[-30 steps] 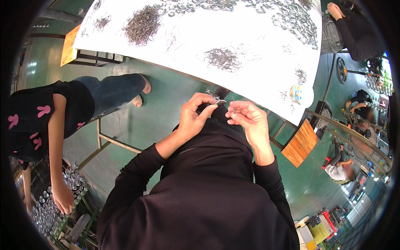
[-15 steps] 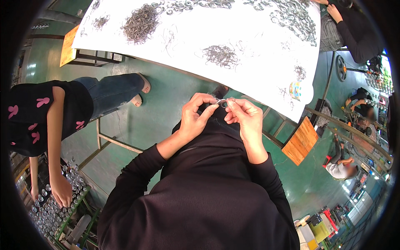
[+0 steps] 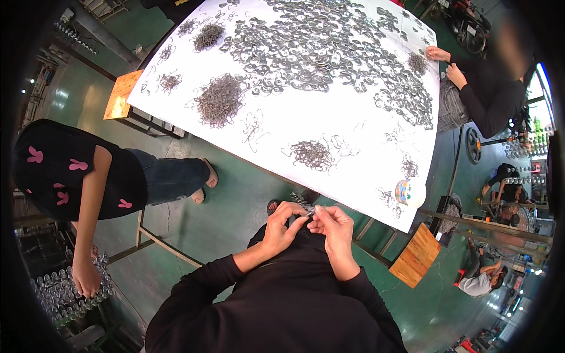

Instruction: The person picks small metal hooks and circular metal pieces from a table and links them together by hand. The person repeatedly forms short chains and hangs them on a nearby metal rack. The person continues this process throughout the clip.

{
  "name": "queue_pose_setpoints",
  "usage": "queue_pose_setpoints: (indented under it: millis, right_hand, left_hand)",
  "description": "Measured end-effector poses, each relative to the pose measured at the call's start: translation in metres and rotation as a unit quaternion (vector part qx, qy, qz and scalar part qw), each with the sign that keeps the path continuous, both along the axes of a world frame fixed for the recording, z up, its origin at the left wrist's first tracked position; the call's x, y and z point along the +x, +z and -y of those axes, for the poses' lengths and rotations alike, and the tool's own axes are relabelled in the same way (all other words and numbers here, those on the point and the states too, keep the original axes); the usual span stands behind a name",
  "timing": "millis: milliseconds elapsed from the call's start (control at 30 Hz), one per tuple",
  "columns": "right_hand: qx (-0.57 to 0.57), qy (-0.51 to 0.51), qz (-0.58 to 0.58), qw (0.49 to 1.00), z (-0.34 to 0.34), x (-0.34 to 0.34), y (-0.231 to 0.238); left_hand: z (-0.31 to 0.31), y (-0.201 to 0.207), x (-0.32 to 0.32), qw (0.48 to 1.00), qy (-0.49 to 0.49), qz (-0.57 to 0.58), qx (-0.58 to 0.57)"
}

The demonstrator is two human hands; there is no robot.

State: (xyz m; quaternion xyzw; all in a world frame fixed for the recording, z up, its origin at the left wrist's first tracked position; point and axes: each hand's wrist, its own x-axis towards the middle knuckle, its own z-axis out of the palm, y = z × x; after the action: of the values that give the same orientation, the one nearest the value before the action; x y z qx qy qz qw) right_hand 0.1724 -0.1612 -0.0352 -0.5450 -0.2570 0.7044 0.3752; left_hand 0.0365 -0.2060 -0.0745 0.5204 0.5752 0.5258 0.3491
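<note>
In front of my waist, just off the near edge of the white table (image 3: 365,173), my two hands meet at the fingertips. A small shiny metal piece (image 3: 309,210) is pinched in my left hand (image 3: 278,233). My right hand (image 3: 333,230), also closed in a pinch, meets the piece from the other side; a thin bent wire showed in its fingers earlier, but the fingertips now mostly hide it. Closest to my hands on the tabletop lies a loose heap of thin wire hooks (image 3: 312,155). A larger heap of hooks (image 3: 219,101) sits farther left.
Many round metal pieces (image 3: 306,50) cover the table's far half. A colourful small tub (image 3: 406,193) lies near the right corner. Wooden stools (image 3: 415,254) stand by the table ends. One person (image 3: 82,176) is at my left; another (image 3: 488,88) works at the table's right side.
The view has tilted up, showing more of the table's far side. My hands appear lower and closer together, and the wire ring is less visible between them.
</note>
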Motion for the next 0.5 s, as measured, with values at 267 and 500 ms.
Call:
queue_pose_setpoints:
  millis: [267,500]
  right_hand:
    - [0.233,0.063,0.115,0.964,0.011,0.001,0.005]
    - [0.254,0.091,0.102,0.957,0.015,0.019,0.019]
  left_hand:
    - [-0.002,-0.004,-0.005,0.999,-0.037,0.011,0.030]
    - [-0.069,-0.026,-0.043,0.991,-0.068,-0.099,0.058]
